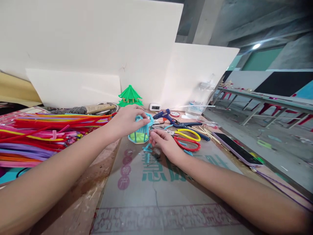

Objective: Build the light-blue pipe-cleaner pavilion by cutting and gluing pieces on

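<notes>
**Two hands on a small blue basket frame**

Head view: the left hand comes in from the left with its grip clamped over the top rim of a small light-blue pipe-cleaner basket with a yellow-green base, fingers curled across the rim. The basket stands upright on the counter, its long axis vertical — directly under that grip. The right hand lies just to the right of the basket and slightly nearer the person, its fingertips pinched together right beside the basket's lower wall; what they hold is too small to make out. The left hand is the one actually on the basket.

Just below the right grip lie short cut blue pipe-cleaner pieces. Beyond it to the right are red-handled scissors, yellow-handled scissors and a blue hot-glue gun. Well to the left of the left grip is a heap of long multicoloured pipe cleaners — behind the basket stands a green pagoda-shaped model.
</notes>
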Available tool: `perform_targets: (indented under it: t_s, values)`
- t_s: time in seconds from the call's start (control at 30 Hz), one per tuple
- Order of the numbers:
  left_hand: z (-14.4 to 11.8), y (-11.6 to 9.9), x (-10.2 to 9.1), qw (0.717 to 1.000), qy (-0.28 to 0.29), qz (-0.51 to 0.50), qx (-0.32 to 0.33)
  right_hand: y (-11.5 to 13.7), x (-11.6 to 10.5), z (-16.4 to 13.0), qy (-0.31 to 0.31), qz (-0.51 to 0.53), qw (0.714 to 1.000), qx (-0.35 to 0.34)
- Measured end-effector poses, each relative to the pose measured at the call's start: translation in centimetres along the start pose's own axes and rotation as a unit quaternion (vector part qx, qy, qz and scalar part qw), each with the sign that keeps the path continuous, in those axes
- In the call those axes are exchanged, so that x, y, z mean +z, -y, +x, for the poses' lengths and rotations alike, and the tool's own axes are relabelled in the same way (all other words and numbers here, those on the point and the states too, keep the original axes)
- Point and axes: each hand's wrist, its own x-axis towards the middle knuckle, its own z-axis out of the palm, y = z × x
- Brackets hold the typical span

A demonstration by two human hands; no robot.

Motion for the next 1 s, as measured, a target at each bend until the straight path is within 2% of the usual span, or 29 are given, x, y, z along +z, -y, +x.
perform_targets:
  t_s: [0.13,0.33,0.57,1.0]
  values:
    - [0.05,0.14,0.1,1.0,0.002,-0.004,-0.004,0.09,-0.15,0.12,-0.003,0.056,0.998,0.009]
    - [0.05,-0.45,-0.14,1.0,0.016,-0.017,-0.009,0.28,0.03,0.39,0.032,0.065,0.997,0.015]
    - [-0.06,-0.44,-0.08,1.0,0.021,-0.019,-0.006,0.42,0.36,0.51,0.032,0.147,0.988,0.043]
    - [-0.26,-0.29,0.04,1.0,0.018,-0.011,0.001,0.92,0.5,0.24,0.013,0.164,0.985,0.053]
